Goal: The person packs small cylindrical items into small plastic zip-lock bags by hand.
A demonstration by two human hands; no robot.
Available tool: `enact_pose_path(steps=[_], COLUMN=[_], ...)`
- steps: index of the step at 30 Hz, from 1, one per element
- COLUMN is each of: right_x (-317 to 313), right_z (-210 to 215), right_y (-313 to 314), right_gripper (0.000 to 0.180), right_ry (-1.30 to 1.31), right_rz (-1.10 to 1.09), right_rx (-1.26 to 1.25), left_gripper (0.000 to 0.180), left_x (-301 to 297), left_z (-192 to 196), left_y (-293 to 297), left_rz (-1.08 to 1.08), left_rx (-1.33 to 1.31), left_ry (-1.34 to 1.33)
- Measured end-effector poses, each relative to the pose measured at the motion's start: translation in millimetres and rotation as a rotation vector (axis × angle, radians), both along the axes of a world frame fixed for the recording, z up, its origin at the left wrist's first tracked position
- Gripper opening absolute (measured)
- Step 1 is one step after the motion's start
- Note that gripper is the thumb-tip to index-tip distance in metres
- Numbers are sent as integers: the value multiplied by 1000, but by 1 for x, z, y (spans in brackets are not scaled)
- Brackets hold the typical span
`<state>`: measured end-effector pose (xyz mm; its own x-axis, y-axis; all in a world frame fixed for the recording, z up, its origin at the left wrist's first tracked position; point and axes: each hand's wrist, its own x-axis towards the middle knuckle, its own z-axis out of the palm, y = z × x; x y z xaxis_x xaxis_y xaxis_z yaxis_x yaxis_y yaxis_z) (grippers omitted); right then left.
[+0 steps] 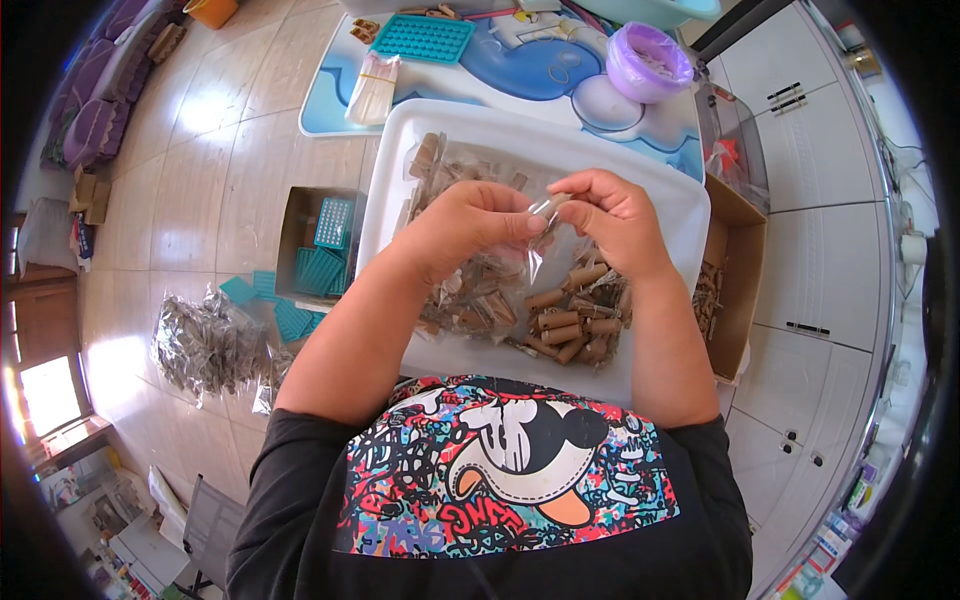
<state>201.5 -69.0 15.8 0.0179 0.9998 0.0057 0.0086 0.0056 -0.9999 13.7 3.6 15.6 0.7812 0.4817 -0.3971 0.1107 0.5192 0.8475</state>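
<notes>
Over a white tray (400,125), my left hand (465,222) and my right hand (622,222) meet, both with fingers pinched. Between them is a small clear plastic bag (537,255), its lower end hanging below the fingertips. Something brownish shows at its top, partly covered by my fingers. Beneath my right hand lies a pile of loose brown tubes (560,335) with metal-looking ends. Clear-bagged brown tubes (475,305) fill the tray's left part, under my left forearm and hand.
Left of the tray stands a cardboard box (290,225) with teal trays (333,222); a heap of clear bags (205,345) lies on the floor. On the right is another cardboard box (740,290) of small brown pieces. Beyond are a purple-lined bowl (640,85) and a teal grid tray (425,38).
</notes>
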Motion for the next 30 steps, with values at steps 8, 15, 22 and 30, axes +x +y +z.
enact_pose_path(steps=[8,15,22,30], right_x=[-12,-16,-11,-17], right_z=[-2,-1,-1,-2], right_y=[-3,-3,-2,2], right_gripper=[20,22,22,15], right_ry=[-57,-88,-181,25], right_rz=[-159,-79,-110,-258], right_rx=[9,-65,-45,-133], left_gripper=[25,24,23,21], left_x=[0,1,3,11], left_z=[1,-5,-11,-15], left_y=[2,0,0,-5], left_rz=[119,168,266,336], left_rx=[-111,-96,-108,-131], left_ry=[-72,-91,-89,-125])
